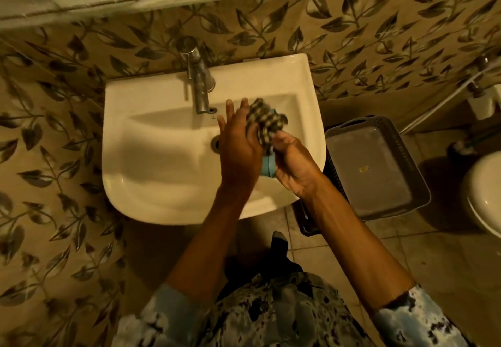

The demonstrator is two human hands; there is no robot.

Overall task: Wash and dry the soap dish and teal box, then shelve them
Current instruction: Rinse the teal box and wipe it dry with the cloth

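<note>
1. Teal plastic shows between the two hands: the teal box is held over the right side of the white sink, just off the drain, with only its lower edge visible.
2. The left hand lies flat against the box's left side, fingers stretched out, not curled.
3. The right hand cups the box from the right and pinches a checked cloth bunched over its top.
4. Judged by how easily it is held up, the box is light and rigid; if damp, its smooth walls may slip.
5. The safest hold looks like opposite walls or the rim, with the soft cloth adding grip.
6. The tap shows no running water, so this looks like the drying step.
7. No soap dish can be made out.
</note>
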